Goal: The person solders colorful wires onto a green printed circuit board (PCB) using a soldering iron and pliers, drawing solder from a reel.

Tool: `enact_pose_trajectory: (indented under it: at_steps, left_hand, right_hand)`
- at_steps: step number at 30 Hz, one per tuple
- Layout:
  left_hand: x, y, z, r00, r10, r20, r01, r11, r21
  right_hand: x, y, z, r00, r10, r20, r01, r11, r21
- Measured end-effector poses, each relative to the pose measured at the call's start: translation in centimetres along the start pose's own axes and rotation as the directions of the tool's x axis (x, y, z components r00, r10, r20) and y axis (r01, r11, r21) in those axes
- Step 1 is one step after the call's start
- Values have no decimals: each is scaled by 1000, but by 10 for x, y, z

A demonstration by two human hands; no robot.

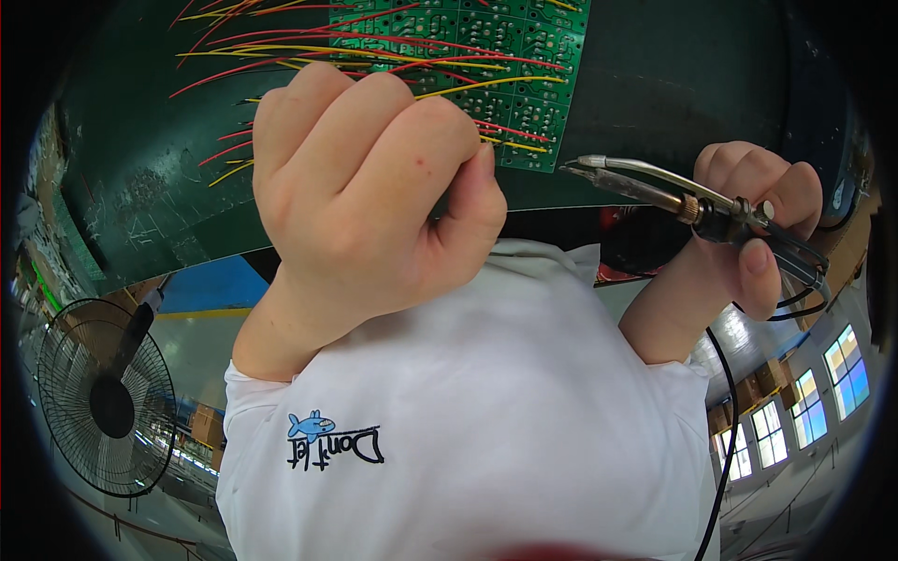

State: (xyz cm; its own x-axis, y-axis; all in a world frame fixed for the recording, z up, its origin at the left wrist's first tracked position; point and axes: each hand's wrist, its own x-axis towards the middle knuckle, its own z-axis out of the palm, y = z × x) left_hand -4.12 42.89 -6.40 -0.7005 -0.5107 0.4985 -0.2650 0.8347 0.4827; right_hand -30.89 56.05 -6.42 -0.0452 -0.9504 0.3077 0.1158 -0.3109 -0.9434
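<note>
One soldering iron [655, 187] gripped in right hand [748, 234]; left hand [365, 196] fisted over one green circuit board [477, 56], contents unseen

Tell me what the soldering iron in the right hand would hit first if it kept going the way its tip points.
Probably the green circuit board: the soldering iron in the right hand points left at the board's lower right corner. Depth is unclear, so it may pass short of it.

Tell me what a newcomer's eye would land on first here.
First, the big closed left hand at centre, fist curled just below a green circuit board bristling with red and yellow wires. Next, the right hand at the right edge, gripping a soldering iron whose tip points toward the board.
</note>
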Motion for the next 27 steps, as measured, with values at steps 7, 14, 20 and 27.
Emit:
enact_pose_trajectory:
  at_steps: [7, 14, 20, 27]
  left_hand:
    - [8, 8, -13, 995, -40, 93, 41, 999, -9]
    - [31, 13, -55, 978, -209, 27, 201, 965, 171]
    - [47, 7, -28, 990, -127, 68, 130, 991, -43]
    - [39, -7, -3, 982, 17, 189, -10, 999, -33]
  right_hand:
    - [0, 2, -1, 1000, -6, -15, 7, 999, 54]
    - [-6, 0, -1, 996, -26, -83, 33, 996, 86]
    - [2, -4, -4, 995, -10, -103, 17, 997, 71]
    - [8, 0, -1, 990, 12, -140, -2, 998, 68]
